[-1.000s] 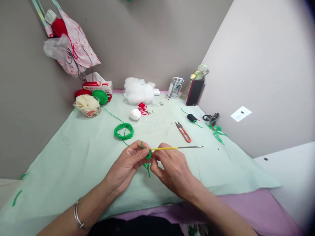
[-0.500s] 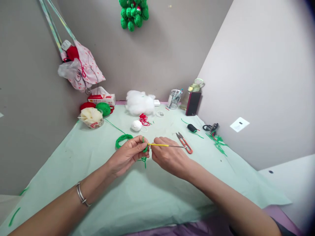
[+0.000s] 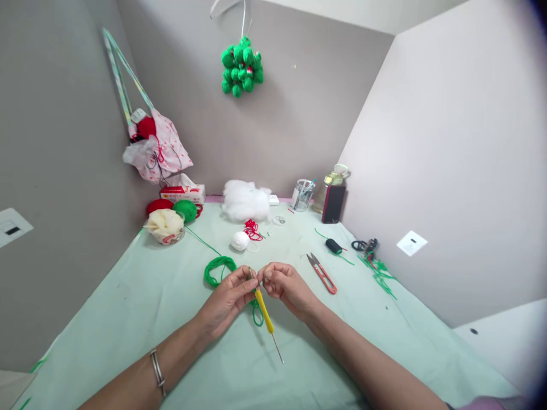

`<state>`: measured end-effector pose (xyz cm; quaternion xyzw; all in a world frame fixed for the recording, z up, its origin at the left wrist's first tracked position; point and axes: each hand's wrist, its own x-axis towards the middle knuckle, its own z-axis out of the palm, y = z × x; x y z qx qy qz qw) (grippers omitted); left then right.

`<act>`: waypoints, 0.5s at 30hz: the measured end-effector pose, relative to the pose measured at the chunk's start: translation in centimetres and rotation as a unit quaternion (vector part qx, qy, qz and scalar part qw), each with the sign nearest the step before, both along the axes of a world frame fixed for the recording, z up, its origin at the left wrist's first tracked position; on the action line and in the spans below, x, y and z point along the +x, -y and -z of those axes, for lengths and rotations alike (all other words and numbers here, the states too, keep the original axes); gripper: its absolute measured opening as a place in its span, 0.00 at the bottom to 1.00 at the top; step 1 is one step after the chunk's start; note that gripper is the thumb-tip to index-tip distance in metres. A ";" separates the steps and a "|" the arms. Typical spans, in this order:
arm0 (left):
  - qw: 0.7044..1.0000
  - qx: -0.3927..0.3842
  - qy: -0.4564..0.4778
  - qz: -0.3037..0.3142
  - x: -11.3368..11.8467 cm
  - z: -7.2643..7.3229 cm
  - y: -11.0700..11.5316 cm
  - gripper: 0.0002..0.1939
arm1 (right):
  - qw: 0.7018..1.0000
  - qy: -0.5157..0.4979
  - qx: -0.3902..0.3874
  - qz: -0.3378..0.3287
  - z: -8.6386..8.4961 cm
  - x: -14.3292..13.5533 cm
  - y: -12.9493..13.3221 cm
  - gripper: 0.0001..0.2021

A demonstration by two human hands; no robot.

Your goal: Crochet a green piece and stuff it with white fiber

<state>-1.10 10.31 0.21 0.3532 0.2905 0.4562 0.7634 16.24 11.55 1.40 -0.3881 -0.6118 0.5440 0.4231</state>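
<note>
My left hand pinches a small piece of green crochet work, mostly hidden by the fingers, together with the upper end of a crochet hook. The yellow handle of the crochet hook slants down and right, its thin metal end free over the cloth. A green yarn loop dangles under the fingers. Close beside them, my right hand has thumb and forefinger pressed together; anything in the pinch is too small to make out. A loose coil of green yarn lies just behind my left hand.
On the green tablecloth are thread snips, a black thread spool, a white yarn ball, red yarn and stuffing. A bowl, pen cup and phone stand behind.
The crochet hook has swung from lying level across my right hand to pointing down from my left fingers. My right hand has let it go and pinches beside it. The view has tilted up.
</note>
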 end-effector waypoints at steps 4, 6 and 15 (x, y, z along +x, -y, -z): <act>1.000 0.014 0.002 -0.011 -0.2 0.1 0.2 0.13 | 0.991 -0.096 -0.091 -0.022 0.5 -0.5 -0.5 0.14; 1.000 0.020 -0.002 -0.018 -0.3 0.1 0.2 0.13 | 0.984 -0.127 -0.125 -0.028 0.7 -0.6 -0.6 0.16; 0.998 0.003 -0.068 -0.012 -0.1 0.8 -0.6 0.12 | 0.954 -0.178 -0.231 -0.066 2.2 -0.5 -1.7 0.16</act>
